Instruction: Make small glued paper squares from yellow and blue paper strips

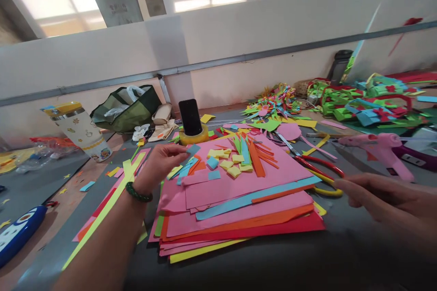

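I see my left hand (160,163) pinching a blue paper scrap (193,149) above the paper stack (239,218) by the near edge of the table (341,259), my right hand (375,195) spread and empty; I judge the scrap light and limp, best gripped at one edge.

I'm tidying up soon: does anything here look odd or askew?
The black phone stands upright in a yellow tape roll, an odd makeshift stand. The paper stack is fanned askew, cut scraps strewn over it where the left hand pinches a blue scrap.
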A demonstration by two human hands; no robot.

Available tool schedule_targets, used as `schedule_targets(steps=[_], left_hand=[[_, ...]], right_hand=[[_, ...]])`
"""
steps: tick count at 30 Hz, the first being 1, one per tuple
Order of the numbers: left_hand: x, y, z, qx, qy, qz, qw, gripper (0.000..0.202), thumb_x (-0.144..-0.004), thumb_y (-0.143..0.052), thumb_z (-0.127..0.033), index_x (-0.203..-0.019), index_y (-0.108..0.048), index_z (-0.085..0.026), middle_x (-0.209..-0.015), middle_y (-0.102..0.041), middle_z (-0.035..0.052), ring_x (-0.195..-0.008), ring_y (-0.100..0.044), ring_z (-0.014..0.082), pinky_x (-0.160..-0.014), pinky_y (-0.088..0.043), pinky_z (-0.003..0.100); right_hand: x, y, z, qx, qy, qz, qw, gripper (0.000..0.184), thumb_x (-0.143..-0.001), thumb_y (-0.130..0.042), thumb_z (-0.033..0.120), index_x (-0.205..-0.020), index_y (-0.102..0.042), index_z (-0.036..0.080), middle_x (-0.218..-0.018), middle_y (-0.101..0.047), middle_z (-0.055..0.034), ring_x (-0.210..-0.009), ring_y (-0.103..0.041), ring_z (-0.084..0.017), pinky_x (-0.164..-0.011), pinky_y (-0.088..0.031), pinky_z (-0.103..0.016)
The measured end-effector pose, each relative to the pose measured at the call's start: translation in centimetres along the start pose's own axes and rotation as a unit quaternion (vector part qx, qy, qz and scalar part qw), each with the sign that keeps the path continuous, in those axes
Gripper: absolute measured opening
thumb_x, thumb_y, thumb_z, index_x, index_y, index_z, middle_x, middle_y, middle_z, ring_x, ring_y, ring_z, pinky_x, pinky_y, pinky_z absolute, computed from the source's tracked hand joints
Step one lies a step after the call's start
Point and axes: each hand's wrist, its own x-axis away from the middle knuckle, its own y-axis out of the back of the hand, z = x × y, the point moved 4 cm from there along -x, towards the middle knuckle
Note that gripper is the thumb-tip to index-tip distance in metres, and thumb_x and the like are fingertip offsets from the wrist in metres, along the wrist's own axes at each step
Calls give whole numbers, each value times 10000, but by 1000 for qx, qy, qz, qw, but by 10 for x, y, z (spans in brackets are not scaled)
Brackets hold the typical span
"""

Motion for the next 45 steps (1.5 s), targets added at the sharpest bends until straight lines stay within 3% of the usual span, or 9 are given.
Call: schedule_targets(steps=[7, 10, 13, 15, 19, 22, 32, 40, 45], left_hand=[[53, -50, -52, -316, -431, -49, 844, 216, -844, -545, -162, -966, -701, -249, -931, -704, 57, -839, -623, 164, -775, -501, 283], [70, -57, -57, -337, -528, -83, 775, 265, -803, -608, -106, -1029, -663, -233, -898, -711, 35, -793, -625, 152, -710, -508, 254], [73, -56, -60, -308, -554, -99, 767, 341, -774, -640, -88, -1086, -633, -225, -918, -701, 28, -814, -622, 152, -716, -513, 256], [63, -49, -59, -228, -486, -83, 839, 374, -797, -624, -144, -1161, -596, -223, -1058, -666, 65, -941, -603, 187, -798, -510, 307], [31, -38, -34, 66, -123, 28, 990, 365, -924, -385, -380, -1083, -635, -167, -987, -659, 101, -842, -614, 181, -686, -527, 297], [23, -47, -22, 150, 36, 147, 977, 312, -845, -541, -414, -877, -682, -138, -754, -648, 42, -633, -573, 112, -585, -485, 218], [42, -80, -12, 248, 233, 332, 880, 229, -681, -725, -310, -790, -596, -155, -602, -656, 5, -549, -651, 125, -398, -328, 135], [46, -83, -14, 317, 247, 318, 859, 218, -724, -658, -278, -889, -625, -139, -700, -694, 46, -551, -644, 118, -338, -250, 137], [48, -81, -17, 381, 248, 277, 847, 296, -712, -650, -260, -970, -575, -136, -828, -726, 119, -774, -696, 216, -481, -421, 175]], right_hand=[[21, -52, 108, -266, 101, 276, 918, 469, -895, -359, 547, -744, -623, 191, -671, -616, -7, -556, -521, -112, -522, -404, -215], [22, -73, 133, -370, 103, 330, 862, 407, -881, -444, 511, -743, -606, 164, -676, -591, -7, -555, -500, -96, -521, -399, -202], [17, -83, 138, -424, 88, 340, 835, 337, -848, -529, 472, -759, -585, 152, -632, -550, 15, -497, -452, -72, -476, -371, -187], [12, -84, 134, -426, 81, 324, 841, 320, -859, -519, 453, -758, -568, 153, -631, -542, 18, -504, -455, -69, -483, -374, -184], [7, -83, 127, -381, 95, 309, 866, 285, -882, -481, 395, -737, -545, 158, -646, -539, 16, -545, -470, -76, -513, -375, -191], [7, -88, 127, -330, 122, 304, 885, 261, -871, -491, 351, -704, -548, 158, -618, -504, 26, -542, -437, -76, -498, -341, -196], [4, -94, 129, -349, 119, 209, 906, 142, -840, -558, 292, -794, -613, 170, -645, -556, 31, -566, -483, -83, -516, -378, -196], [21, -88, 141, -292, 316, 138, 892, 163, -856, -583, 260, -980, -658, 185, -829, -645, -26, -698, -575, -101, -642, -450, -210], [26, -92, 143, -237, 396, 74, 884, 353, -749, -706, 303, -1073, -635, 182, -906, -639, -66, -774, -578, -149, -671, -461, -253]])
